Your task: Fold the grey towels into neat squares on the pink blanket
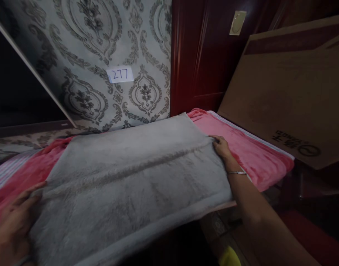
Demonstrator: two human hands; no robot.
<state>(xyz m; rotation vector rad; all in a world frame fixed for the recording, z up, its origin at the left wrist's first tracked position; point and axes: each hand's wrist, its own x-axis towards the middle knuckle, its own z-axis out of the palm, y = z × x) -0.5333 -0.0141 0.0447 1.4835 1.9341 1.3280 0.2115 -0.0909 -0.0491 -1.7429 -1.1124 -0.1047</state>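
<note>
A grey fluffy towel [136, 173] lies spread over a pink blanket [249, 151] on a low surface in front of me. My right hand [221, 146] rests on the towel's right edge, fingers closed on the cloth near a crease that runs across it. A thin bracelet sits on that wrist. My left hand [15, 221] lies at the towel's left edge, its fingers stretched out and touching the cloth.
A patterned wallpaper wall with a paper label reading 277 [119, 74] stands behind. A dark red wooden door [202, 55] is at the back right. A large cardboard box [291, 96] leans at the right. A yellow object [230, 256] shows at the bottom.
</note>
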